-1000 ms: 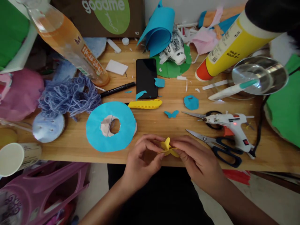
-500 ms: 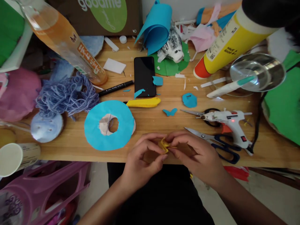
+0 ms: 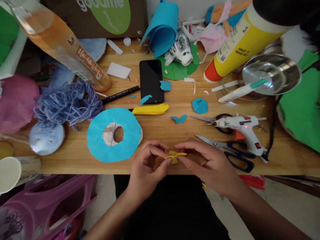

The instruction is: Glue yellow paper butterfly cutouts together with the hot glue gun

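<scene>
Both hands meet over the table's front edge, pinching a small yellow paper butterfly point(image 3: 175, 156) between them. My left hand point(image 3: 151, 166) grips its left side between thumb and fingers. Its right side is in the fingertips of my right hand point(image 3: 207, 161). The wings stick up and outward, and the fingers cover part of them. Beyond the hands lies a small blue paper butterfly point(image 3: 179, 119) flat on the wood. A blue paper ring point(image 3: 93, 143) rests to the left, over a cardboard-like backing. Dark-handled scissors point(image 3: 237, 160) lie just right of my right hand.
A white glue gun point(image 3: 251, 131) with a lit red light lies at the right, its cord behind it. A yellow utility knife point(image 3: 151, 109), a black phone point(image 3: 151, 80) and a metal bowl point(image 3: 287, 86) sit farther back. A paper cup point(image 3: 27, 168) tips over the left front edge.
The yellow butterfly has been turned and spread, so its wings now show wider between the fingertips. Both hands still hold it. The whole view has shifted slightly.
</scene>
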The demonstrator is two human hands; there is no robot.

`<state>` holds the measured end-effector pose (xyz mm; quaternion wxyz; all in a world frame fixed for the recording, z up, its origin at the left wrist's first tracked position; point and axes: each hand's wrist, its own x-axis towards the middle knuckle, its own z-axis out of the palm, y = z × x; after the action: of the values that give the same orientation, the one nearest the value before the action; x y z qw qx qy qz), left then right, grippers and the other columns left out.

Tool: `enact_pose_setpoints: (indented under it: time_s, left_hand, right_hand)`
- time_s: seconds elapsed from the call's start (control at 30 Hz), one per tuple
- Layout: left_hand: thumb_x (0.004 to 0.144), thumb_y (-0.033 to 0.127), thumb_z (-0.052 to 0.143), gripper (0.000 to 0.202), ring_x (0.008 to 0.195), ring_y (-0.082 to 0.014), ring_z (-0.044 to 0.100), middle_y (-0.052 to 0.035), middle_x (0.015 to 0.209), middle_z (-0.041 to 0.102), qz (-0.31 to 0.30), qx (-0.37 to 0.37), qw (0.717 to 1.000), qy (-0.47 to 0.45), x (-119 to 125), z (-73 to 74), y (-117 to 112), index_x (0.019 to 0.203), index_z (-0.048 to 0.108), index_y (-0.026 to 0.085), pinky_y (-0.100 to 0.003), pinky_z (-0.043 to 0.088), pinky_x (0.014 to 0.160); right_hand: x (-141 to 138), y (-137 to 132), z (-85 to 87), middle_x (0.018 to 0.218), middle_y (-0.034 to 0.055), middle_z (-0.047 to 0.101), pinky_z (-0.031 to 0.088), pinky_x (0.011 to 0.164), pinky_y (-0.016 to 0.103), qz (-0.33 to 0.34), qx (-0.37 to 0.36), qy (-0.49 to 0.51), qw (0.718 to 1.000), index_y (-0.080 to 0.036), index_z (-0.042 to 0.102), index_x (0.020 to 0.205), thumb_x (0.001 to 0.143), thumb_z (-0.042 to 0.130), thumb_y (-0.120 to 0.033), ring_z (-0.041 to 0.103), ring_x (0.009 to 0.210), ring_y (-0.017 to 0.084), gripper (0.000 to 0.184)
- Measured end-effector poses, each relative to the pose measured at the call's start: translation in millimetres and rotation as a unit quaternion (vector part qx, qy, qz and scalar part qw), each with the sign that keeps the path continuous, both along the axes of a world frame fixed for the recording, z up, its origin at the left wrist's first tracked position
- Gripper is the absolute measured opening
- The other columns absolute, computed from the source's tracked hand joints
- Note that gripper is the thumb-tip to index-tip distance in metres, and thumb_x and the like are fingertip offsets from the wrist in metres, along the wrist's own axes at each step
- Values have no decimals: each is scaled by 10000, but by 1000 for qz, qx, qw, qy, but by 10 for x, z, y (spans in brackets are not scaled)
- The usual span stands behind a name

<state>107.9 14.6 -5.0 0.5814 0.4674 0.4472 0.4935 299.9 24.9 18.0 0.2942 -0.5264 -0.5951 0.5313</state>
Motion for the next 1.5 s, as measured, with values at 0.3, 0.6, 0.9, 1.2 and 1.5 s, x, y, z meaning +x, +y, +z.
enact_pose_setpoints:
  time_s: [0.3, 0.6, 0.9, 1.2, 1.5]
  left_hand:
    - [808, 96, 745, 121, 888, -117, 685, -22, 911, 674, 50, -46, 998, -7, 42, -10, -18, 804, 662, 184, -220, 567, 799]
    - [784, 192, 789, 132, 784, -131, 678, -23, 830, 693, 56, -117, 991, 25, 33, 20, -2, 785, 659, 175, -238, 571, 714]
    - [734, 163, 839, 266, 781, -82, 669, 20, 855, 684, 54, -213, 974, -53, 33, -22, -22, 920, 651, 190, -174, 559, 726]
    - [725, 194, 857, 302, 782, -102, 685, 8, 826, 707, 40, -273, 958, -81, 24, -16, -36, 941, 646, 183, -200, 568, 743]
    - [690, 200, 870, 324, 739, -118, 699, 8, 791, 713, 53, -275, 959, -48, 36, -14, -28, 915, 639, 180, -221, 585, 705]
  right_hand:
    - [-64, 23, 11, 925, 9, 719, 552, 717, 245, -21, -38, 0, 999, -259, 719, 918, 907, 676, -319, 674, 841, 146, 74]
    - [-79, -12, 21, 823, 6, 713, 528, 557, 220, -54, -81, -24, 995, -243, 709, 925, 873, 709, -390, 646, 692, 140, 155]
    - [-89, -33, 34, 809, 1, 701, 500, 518, 197, -58, -86, -24, 994, -244, 700, 910, 896, 671, -363, 631, 673, 125, 123]
    - [-70, -31, 20, 843, 13, 716, 527, 544, 215, -56, -92, -7, 994, -244, 708, 949, 870, 712, -394, 655, 705, 141, 170]
    - [-33, -63, -12, 803, 0, 709, 509, 527, 216, -43, -94, -24, 994, -258, 708, 931, 886, 687, -397, 625, 636, 127, 148]
